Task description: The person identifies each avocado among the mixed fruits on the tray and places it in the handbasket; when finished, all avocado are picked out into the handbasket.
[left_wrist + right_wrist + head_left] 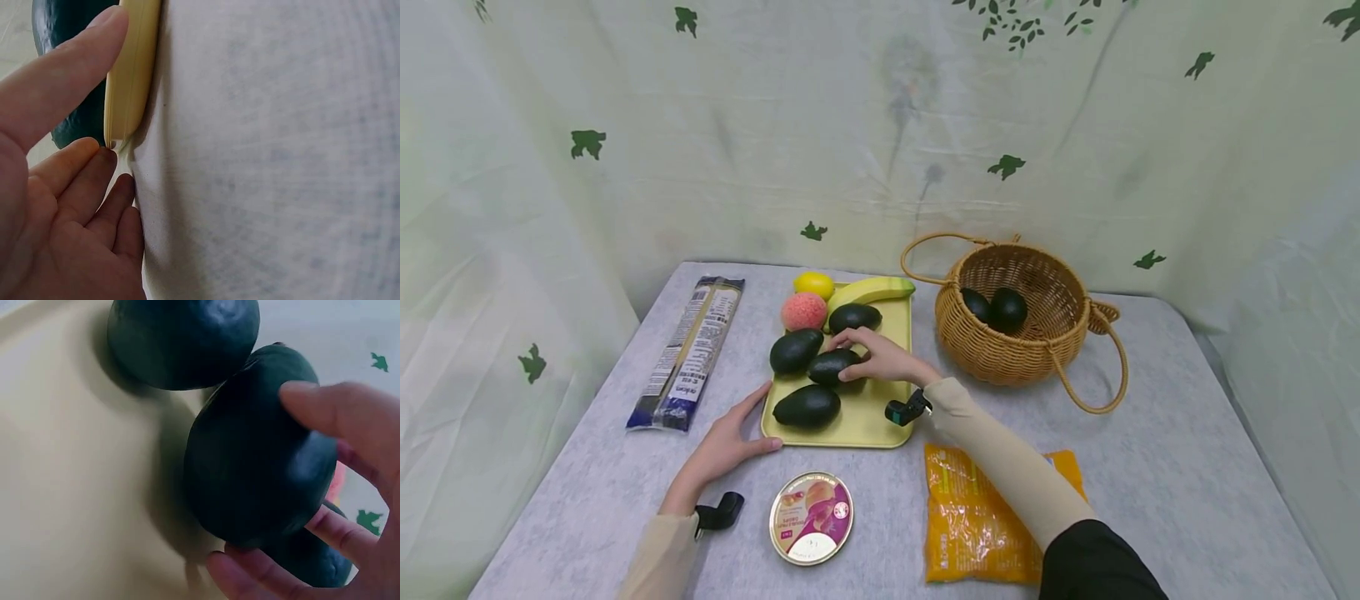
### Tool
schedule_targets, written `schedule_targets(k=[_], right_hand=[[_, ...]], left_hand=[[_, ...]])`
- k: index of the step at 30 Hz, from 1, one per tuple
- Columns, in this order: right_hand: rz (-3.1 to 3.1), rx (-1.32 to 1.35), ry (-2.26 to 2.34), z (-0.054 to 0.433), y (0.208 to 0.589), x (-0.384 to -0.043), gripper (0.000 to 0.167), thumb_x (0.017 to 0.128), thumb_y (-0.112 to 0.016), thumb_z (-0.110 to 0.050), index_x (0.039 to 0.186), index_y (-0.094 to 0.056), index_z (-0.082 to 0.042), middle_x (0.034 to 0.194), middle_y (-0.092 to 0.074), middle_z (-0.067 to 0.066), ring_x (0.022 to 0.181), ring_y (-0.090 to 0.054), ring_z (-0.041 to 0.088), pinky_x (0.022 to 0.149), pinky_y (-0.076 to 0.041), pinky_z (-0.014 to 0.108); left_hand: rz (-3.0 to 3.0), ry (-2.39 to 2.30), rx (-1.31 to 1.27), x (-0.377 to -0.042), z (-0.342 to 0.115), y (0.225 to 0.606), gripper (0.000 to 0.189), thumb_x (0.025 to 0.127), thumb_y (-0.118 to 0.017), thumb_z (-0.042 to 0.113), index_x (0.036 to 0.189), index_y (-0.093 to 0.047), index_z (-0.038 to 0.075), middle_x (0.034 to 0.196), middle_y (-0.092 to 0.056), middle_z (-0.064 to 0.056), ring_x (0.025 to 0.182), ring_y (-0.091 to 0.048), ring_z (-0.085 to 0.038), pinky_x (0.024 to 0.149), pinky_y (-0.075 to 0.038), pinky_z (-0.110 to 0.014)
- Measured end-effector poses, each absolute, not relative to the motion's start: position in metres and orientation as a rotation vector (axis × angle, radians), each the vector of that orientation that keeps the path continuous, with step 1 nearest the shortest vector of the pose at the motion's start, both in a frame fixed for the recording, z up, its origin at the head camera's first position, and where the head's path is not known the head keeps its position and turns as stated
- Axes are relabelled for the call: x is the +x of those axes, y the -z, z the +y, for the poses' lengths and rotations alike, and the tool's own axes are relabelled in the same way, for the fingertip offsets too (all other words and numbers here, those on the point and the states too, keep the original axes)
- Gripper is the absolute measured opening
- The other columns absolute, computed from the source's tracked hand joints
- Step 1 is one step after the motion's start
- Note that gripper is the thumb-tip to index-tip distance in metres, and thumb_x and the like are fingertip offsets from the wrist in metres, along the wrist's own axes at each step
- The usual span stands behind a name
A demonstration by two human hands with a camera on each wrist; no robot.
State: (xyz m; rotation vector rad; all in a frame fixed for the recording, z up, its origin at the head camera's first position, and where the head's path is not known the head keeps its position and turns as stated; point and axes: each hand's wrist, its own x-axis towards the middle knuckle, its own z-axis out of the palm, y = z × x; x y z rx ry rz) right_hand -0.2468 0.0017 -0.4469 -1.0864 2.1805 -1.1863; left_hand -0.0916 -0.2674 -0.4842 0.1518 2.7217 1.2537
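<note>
My right hand [886, 357] grips a dark green avocado [829, 367] over the middle of the yellow tray [880, 421]. Seen from the right wrist, thumb and fingers curl round this avocado [250, 456], and another avocado [181, 337] lies beside it. At the tray's front left corner is my left hand [726, 448], thumb and fingers spread; in the left wrist view its fingertips touch the tray rim [128, 81]. Around the gripped avocado lie more avocados: one in front [807, 407], one to the left [796, 351], one behind [854, 317].
A pink round fruit [804, 312], a lemon [814, 285] and a banana [872, 290] lie at the tray's back. Right of it stands a wicker basket [1000, 358] holding two avocados [1007, 310]. A long packet [688, 354], a round tin [811, 518] and an orange bag [973, 533] surround the tray.
</note>
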Motion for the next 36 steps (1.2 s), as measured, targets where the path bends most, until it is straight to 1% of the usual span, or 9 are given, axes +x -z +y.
schedule_targets(k=[4,8,11,15,17,25,28,34,36], right_hand=[[2.173,-1.016,1.276,0.011,0.442,-0.248,0.042,0.089,-0.069,-0.019,0.128,-0.054,-0.012,0.127,-0.049,0.007,0.117,-0.046,0.020,0.088,-0.049,0.029],[2.090,-0.900,1.409,0.021,0.436,-0.246,0.041,0.092,-0.065,-0.020,0.129,-0.051,-0.014,0.127,-0.046,0.014,0.107,-0.057,0.026,0.084,-0.053,0.041],[2.022,-0.806,1.484,0.027,0.432,-0.244,0.040,0.093,-0.064,-0.018,0.130,-0.049,-0.014,0.125,-0.044,0.017,0.099,-0.062,0.031,0.079,-0.055,0.045],[1.985,-0.736,1.540,0.033,0.428,-0.243,0.040,0.093,-0.064,-0.017,0.130,-0.050,-0.014,0.124,-0.044,0.017,0.101,-0.060,0.030,0.078,-0.055,0.041],[1.972,-0.723,1.564,0.037,0.425,-0.243,0.040,0.093,-0.064,-0.017,0.130,-0.050,-0.014,0.124,-0.044,0.017,0.101,-0.060,0.030,0.078,-0.056,0.041],[1.993,-0.732,1.578,0.062,0.397,-0.242,0.043,0.092,-0.066,-0.024,0.132,-0.051,-0.020,0.134,-0.041,0.011,0.105,-0.058,0.028,0.085,-0.051,0.042],[2.019,-0.758,1.583,0.074,0.382,-0.242,0.045,0.092,-0.065,-0.023,0.134,-0.050,-0.019,0.136,-0.042,0.010,0.108,-0.056,0.028,0.087,-0.050,0.043],[2.058,-0.810,1.632,0.105,0.350,-0.242,0.047,0.094,-0.062,-0.020,0.138,-0.046,-0.014,0.131,-0.049,0.011,0.116,-0.052,0.028,0.093,-0.045,0.045],[2.061,-0.799,1.667,0.117,0.342,-0.244,0.047,0.094,-0.062,-0.020,0.138,-0.046,-0.014,0.132,-0.049,0.012,0.118,-0.051,0.028,0.093,-0.045,0.047]], left_hand=[[2.727,-1.251,0.163,-0.092,-0.267,0.484,0.092,0.079,-0.079,0.035,0.151,-0.028,0.009,0.150,-0.031,-0.023,0.136,-0.025,-0.046,0.107,-0.022,-0.061],[2.724,-1.246,0.155,-0.092,-0.268,0.483,0.092,0.079,-0.079,0.034,0.151,-0.028,0.009,0.150,-0.030,-0.024,0.136,-0.025,-0.046,0.107,-0.022,-0.061],[2.722,-1.246,0.151,-0.092,-0.268,0.483,0.092,0.079,-0.079,0.034,0.151,-0.027,0.009,0.150,-0.030,-0.024,0.136,-0.024,-0.046,0.107,-0.022,-0.062],[2.722,-1.243,0.152,-0.092,-0.268,0.484,0.092,0.079,-0.079,0.034,0.151,-0.028,0.008,0.150,-0.030,-0.024,0.135,-0.025,-0.046,0.107,-0.022,-0.061],[2.720,-1.246,0.152,-0.092,-0.268,0.485,0.092,0.079,-0.079,0.035,0.151,-0.028,0.009,0.150,-0.030,-0.024,0.136,-0.025,-0.046,0.107,-0.022,-0.061],[2.720,-1.244,0.144,-0.092,-0.269,0.486,0.093,0.079,-0.079,0.036,0.152,-0.027,0.009,0.150,-0.029,-0.024,0.136,-0.023,-0.046,0.108,-0.021,-0.061],[2.717,-1.251,0.142,-0.092,-0.268,0.485,0.093,0.079,-0.079,0.034,0.152,-0.027,0.009,0.151,-0.029,-0.024,0.136,-0.023,-0.046,0.108,-0.021,-0.061],[2.715,-1.256,0.139,-0.092,-0.268,0.485,0.092,0.079,-0.079,0.034,0.151,-0.027,0.009,0.150,-0.029,-0.024,0.136,-0.023,-0.045,0.108,-0.021,-0.061],[2.716,-1.257,0.142,-0.092,-0.268,0.485,0.093,0.079,-0.079,0.034,0.151,-0.027,0.009,0.150,-0.029,-0.024,0.136,-0.024,-0.045,0.108,-0.022,-0.061]])
